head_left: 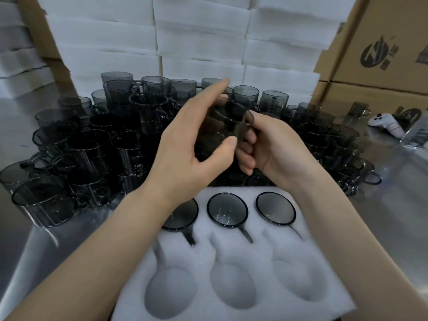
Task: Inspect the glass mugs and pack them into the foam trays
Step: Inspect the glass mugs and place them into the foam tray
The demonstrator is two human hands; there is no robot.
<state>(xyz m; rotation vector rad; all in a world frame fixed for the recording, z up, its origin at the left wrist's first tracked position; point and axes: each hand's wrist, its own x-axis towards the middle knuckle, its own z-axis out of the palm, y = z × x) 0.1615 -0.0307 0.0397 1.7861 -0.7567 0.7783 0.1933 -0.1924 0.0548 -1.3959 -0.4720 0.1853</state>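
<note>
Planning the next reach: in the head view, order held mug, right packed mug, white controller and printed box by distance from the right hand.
1. held mug, in the grip of the right hand.
2. right packed mug, below, in the foam tray.
3. white controller, far right.
4. printed box, behind the controller.

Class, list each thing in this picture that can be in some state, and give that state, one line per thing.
held mug: lifted above the tray, tilted, not yet packed
left hand: grips the held mug
right hand: fingers curled on the held mug
foam tray: half filled
packed mugs: three, seated in the far row
near pockets: three, empty
loose mugs: unpacked, crowded behind the tray
</note>
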